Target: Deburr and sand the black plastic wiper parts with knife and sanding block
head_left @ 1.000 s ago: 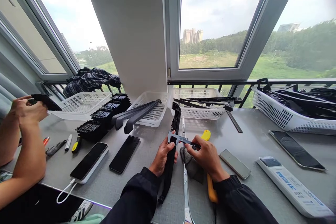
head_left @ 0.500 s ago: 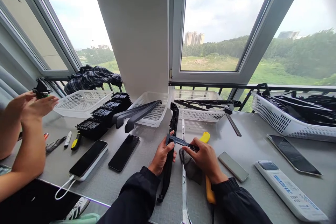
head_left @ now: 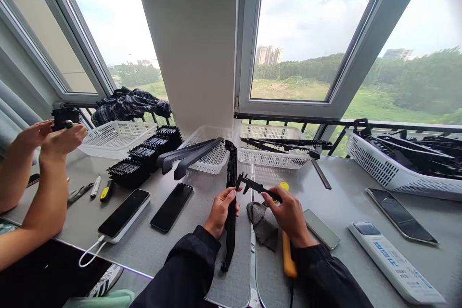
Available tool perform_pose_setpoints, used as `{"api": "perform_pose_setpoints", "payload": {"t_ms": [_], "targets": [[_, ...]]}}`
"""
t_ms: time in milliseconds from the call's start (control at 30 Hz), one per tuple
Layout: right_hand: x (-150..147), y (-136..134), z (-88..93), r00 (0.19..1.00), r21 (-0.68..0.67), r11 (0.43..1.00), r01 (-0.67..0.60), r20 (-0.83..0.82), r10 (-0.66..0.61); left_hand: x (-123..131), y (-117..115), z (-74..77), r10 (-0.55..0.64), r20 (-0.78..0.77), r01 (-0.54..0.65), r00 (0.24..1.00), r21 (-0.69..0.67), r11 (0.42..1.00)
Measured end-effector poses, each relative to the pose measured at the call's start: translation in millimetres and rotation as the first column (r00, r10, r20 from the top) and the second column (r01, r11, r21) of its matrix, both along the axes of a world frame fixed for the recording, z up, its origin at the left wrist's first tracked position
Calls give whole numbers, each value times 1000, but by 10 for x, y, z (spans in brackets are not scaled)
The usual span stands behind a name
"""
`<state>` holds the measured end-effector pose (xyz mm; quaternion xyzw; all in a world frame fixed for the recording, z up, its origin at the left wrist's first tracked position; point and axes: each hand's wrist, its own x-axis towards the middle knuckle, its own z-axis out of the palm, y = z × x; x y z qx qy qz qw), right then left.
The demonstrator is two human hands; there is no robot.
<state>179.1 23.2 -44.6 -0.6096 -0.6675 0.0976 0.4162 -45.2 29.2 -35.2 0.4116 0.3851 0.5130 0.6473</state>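
Note:
My left hand (head_left: 221,211) is closed round a long black plastic strip (head_left: 230,243), held lengthwise above the table near its middle. In my right hand (head_left: 289,216) is a dark caliper (head_left: 255,186), gripped at its right end. The caliper's jaws point left, spread apart, close beside the strip and my left fingertips; whether they touch the strip I cannot tell. Under my right hand lie a grey cloth (head_left: 263,224) and a yellow-handled tool (head_left: 288,257), partly covered by the hand and cloth.
White baskets (head_left: 249,158) with black parts line the back. Stacked black parts (head_left: 144,156), phones (head_left: 172,208) and a marker (head_left: 96,187) lie leftward. A phone (head_left: 402,216) and a white power strip (head_left: 395,262) lie right. At far left, another person's hands (head_left: 63,142) hold a black part.
The caliper has come away from the strip and its jaws now show, tilted. The strip has shifted slightly left. The other person has turned their black part.

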Motion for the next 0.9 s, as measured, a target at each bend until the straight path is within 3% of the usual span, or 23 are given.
{"api": "perform_pose_setpoints", "payload": {"t_ms": [67, 167, 400, 467, 633, 733, 900], "targets": [[76, 86, -4, 999, 30, 999, 38, 24, -38, 15, -3, -5, 20, 26, -21, 999, 19, 1000], [176, 283, 12, 980, 28, 999, 29, 195, -34, 31, -4, -16, 49, 69, -52, 996, 38, 998], [169, 658, -6, 888, -63, 969, -237, 390, 242, 11, -23, 2, 61, 56, -62, 997, 20, 998], [169, 687, -82, 886, -52, 971, -232, 401, 233, 14, -38, 18, 66, 56, -67, 996, 17, 998], [321, 676, -316, 929, 61, 994, -87, 365, 58, 30, -54, 36, 122, 115, -122, 986, -13, 992], [439, 652, -406, 948, 38, 999, -27, 318, 13, 30, -33, 25, 132, 119, -127, 984, -49, 991], [482, 542, -445, 937, -114, 987, -115, 318, 146, 24, -7, 27, 74, 77, -71, 994, -45, 996]]}}
